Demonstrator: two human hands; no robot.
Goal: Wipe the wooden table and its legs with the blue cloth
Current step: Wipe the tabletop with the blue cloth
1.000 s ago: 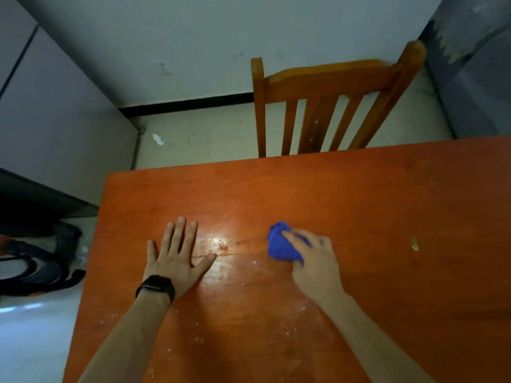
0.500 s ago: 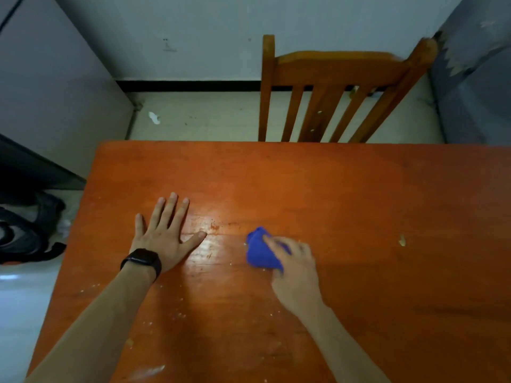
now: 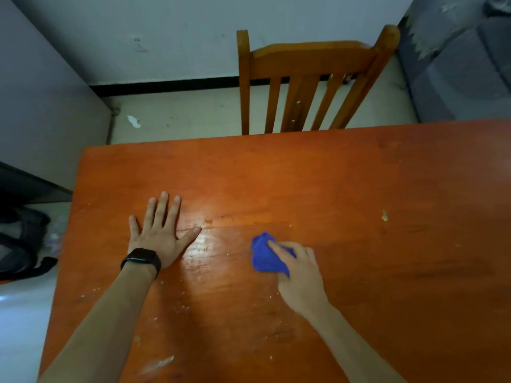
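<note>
My right hand (image 3: 300, 277) grips the crumpled blue cloth (image 3: 264, 257) on the glossy, crumb-flecked wooden table (image 3: 359, 189), before the slatted chair (image 3: 309, 64); my left hand (image 3: 157, 236) lies flat, fingers spread.

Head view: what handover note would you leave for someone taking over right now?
Left hand flat, fingers spread, on the orange-brown wooden table. Right hand grips the bunched blue cloth on the tabletop's middle. Done: nothing plainly finished. To do: white specks near the front edge, a pale crumb to the right, then the legs, which are out of view.
</note>
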